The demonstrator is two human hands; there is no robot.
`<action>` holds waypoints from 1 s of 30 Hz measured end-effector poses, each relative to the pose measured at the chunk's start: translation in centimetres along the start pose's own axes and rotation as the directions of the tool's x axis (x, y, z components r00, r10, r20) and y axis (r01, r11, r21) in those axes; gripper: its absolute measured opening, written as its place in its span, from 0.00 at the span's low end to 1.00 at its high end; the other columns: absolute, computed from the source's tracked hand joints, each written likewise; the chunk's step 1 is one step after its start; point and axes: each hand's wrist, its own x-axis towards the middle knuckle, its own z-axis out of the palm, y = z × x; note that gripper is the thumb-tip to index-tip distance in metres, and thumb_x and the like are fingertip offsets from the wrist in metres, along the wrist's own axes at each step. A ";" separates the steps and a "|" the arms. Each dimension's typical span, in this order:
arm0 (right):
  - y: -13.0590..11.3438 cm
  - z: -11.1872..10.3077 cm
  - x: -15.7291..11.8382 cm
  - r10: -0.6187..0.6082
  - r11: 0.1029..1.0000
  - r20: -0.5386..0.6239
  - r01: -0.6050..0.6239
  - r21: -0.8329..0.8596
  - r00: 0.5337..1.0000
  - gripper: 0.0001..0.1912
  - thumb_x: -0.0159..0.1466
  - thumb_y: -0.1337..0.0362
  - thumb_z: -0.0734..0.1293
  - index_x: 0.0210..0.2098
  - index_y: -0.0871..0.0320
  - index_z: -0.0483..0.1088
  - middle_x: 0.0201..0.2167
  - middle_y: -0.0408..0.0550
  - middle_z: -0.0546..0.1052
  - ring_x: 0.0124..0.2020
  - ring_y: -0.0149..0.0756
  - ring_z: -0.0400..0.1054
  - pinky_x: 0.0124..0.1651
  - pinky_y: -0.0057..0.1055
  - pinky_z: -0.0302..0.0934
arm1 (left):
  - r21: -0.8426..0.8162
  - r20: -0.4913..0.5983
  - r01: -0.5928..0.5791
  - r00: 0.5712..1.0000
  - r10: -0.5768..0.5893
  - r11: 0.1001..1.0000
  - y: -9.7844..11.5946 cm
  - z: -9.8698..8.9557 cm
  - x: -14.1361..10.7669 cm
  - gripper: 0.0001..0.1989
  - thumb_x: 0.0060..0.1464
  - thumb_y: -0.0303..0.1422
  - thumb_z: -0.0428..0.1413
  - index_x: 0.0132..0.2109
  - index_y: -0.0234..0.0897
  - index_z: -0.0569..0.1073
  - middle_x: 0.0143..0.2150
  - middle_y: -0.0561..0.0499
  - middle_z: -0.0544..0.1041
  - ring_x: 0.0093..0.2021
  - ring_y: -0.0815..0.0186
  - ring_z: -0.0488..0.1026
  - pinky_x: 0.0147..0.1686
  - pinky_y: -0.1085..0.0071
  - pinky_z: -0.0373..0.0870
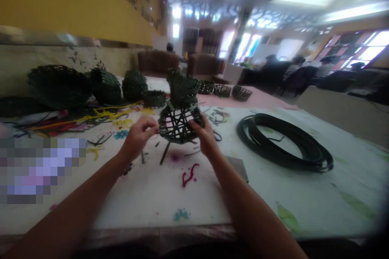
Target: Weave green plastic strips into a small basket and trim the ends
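A black coil (pixel 313 145) of thin strip lies on the cloth-covered table (pixel 212 206). To the left of the coil, the dark woven basket (pixel 180 123) is held up above the table between two hands, its open lattice facing the wearer. The right hand (pixel 207 135), the one nearer the coil, has a firm grip on it, partly closed, thumb across the lattice and fingers behind the edge. The left hand (pixel 138 134), farther from the coil, has thumb and fingertips pinched together at the basket's opposite edge; whether a strand is caught in that grip, I cannot tell.

Just left of the coil's near part sits a flat grey block (pixel 239 168), and farther left a crooked red strip (pixel 190 176). Well left of the coil, yellow strips (pixel 117 109) lie loosely. Beyond the coil and to its left, finished-looking baskets (pixel 105 87) stand in a row along the table's far part.
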 end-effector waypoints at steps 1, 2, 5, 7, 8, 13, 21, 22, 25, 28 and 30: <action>-0.2 0.0 0.0 -0.066 0.996 -0.011 0.065 -0.063 0.998 0.27 0.58 0.52 0.72 0.54 0.54 0.71 0.52 0.49 0.77 0.56 0.47 0.70 0.63 0.50 0.62 | 0.009 -0.025 0.039 0.999 -0.039 0.999 -0.1 0.1 0.0 0.10 0.52 0.35 0.65 0.31 0.35 0.74 0.37 0.51 0.71 0.37 0.67 0.70 0.38 0.70 0.71; -0.3 0.0 0.0 -0.123 0.985 -0.013 0.121 -0.125 0.992 0.29 0.58 0.53 0.72 0.56 0.54 0.70 0.54 0.50 0.77 0.58 0.48 0.69 0.65 0.51 0.59 | -0.001 -0.044 0.094 0.995 -0.094 0.996 -0.2 0.3 -0.1 0.11 0.51 0.37 0.66 0.32 0.35 0.74 0.37 0.52 0.71 0.36 0.67 0.71 0.38 0.69 0.73; -0.5 0.0 -0.2 -0.253 0.931 -0.006 0.241 -0.272 0.968 0.31 0.59 0.55 0.72 0.61 0.53 0.68 0.59 0.52 0.74 0.61 0.48 0.67 0.67 0.52 0.58 | -0.071 -0.090 0.266 0.958 -0.272 0.961 -0.2 0.6 -0.2 0.18 0.46 0.41 0.68 0.37 0.36 0.71 0.36 0.53 0.73 0.36 0.65 0.74 0.38 0.64 0.78; -0.4 0.1 -0.5 -0.319 0.896 -0.007 0.299 -0.328 0.948 0.31 0.60 0.56 0.71 0.62 0.52 0.67 0.60 0.53 0.74 0.61 0.48 0.68 0.66 0.52 0.60 | -0.086 -0.101 0.345 0.930 -0.353 0.935 -0.1 0.7 -0.3 0.22 0.44 0.42 0.69 0.41 0.36 0.71 0.40 0.50 0.75 0.40 0.62 0.76 0.38 0.61 0.80; -0.4 0.1 -0.6 -0.345 0.882 -0.005 0.322 -0.345 0.939 0.31 0.60 0.57 0.71 0.62 0.52 0.67 0.60 0.54 0.74 0.60 0.49 0.68 0.65 0.52 0.60 | -0.091 -0.082 0.381 0.918 -0.388 0.920 -0.2 0.7 -0.3 0.24 0.44 0.43 0.69 0.44 0.36 0.72 0.44 0.48 0.76 0.42 0.60 0.77 0.38 0.61 0.80; -0.2 0.2 -0.9 -0.424 0.827 0.041 0.405 -0.391 0.905 0.29 0.62 0.59 0.68 0.63 0.50 0.66 0.60 0.53 0.73 0.60 0.49 0.68 0.64 0.53 0.62 | -0.099 0.112 0.487 0.872 -0.477 0.868 -0.7 0.5 -0.2 0.23 0.47 0.44 0.67 0.45 0.32 0.77 0.45 0.42 0.81 0.41 0.59 0.79 0.39 0.62 0.78; -1.0 0.7 -1.4 -0.501 0.763 0.086 0.487 -0.425 0.861 0.32 0.61 0.62 0.67 0.64 0.47 0.63 0.61 0.50 0.72 0.60 0.49 0.68 0.63 0.53 0.63 | -0.069 0.012 0.431 0.902 -0.431 0.900 -1.1 0.9 -0.3 0.15 0.44 0.38 0.66 0.38 0.33 0.77 0.34 0.49 0.81 0.34 0.63 0.79 0.40 0.63 0.78; -1.1 0.8 -1.5 -0.505 0.761 0.087 0.491 -0.425 0.859 0.32 0.61 0.62 0.67 0.64 0.46 0.63 0.61 0.50 0.72 0.60 0.49 0.68 0.63 0.53 0.63 | -0.059 -0.003 0.427 0.904 -0.428 0.902 -1.1 1.0 -0.3 0.14 0.44 0.37 0.65 0.37 0.34 0.77 0.33 0.50 0.80 0.33 0.63 0.79 0.39 0.63 0.78; -1.3 1.0 -1.8 -0.527 0.741 0.095 0.511 -0.436 0.845 0.31 0.61 0.63 0.67 0.64 0.46 0.63 0.60 0.51 0.72 0.60 0.49 0.67 0.63 0.53 0.63 | -0.002 -0.039 0.407 0.913 -0.407 0.913 -1.2 1.1 -0.4 0.09 0.45 0.33 0.63 0.34 0.35 0.76 0.29 0.53 0.78 0.30 0.65 0.77 0.35 0.67 0.76; -1.5 1.3 -2.1 -0.549 0.708 0.109 0.530 -0.467 0.829 0.31 0.62 0.63 0.66 0.65 0.48 0.62 0.60 0.51 0.71 0.60 0.48 0.67 0.62 0.52 0.64 | 0.093 -0.070 0.382 0.924 -0.376 0.920 -0.9 1.2 -0.4 0.05 0.46 0.31 0.61 0.33 0.35 0.75 0.26 0.54 0.76 0.26 0.67 0.74 0.29 0.71 0.72; -1.7 1.5 -2.4 -0.556 0.694 0.110 0.533 -0.484 0.824 0.32 0.62 0.62 0.65 0.65 0.48 0.62 0.60 0.51 0.71 0.59 0.47 0.67 0.61 0.51 0.65 | 0.186 -0.091 0.359 0.933 -0.348 0.914 -0.4 1.3 -0.5 0.03 0.46 0.29 0.59 0.31 0.36 0.75 0.24 0.55 0.75 0.25 0.67 0.72 0.27 0.72 0.68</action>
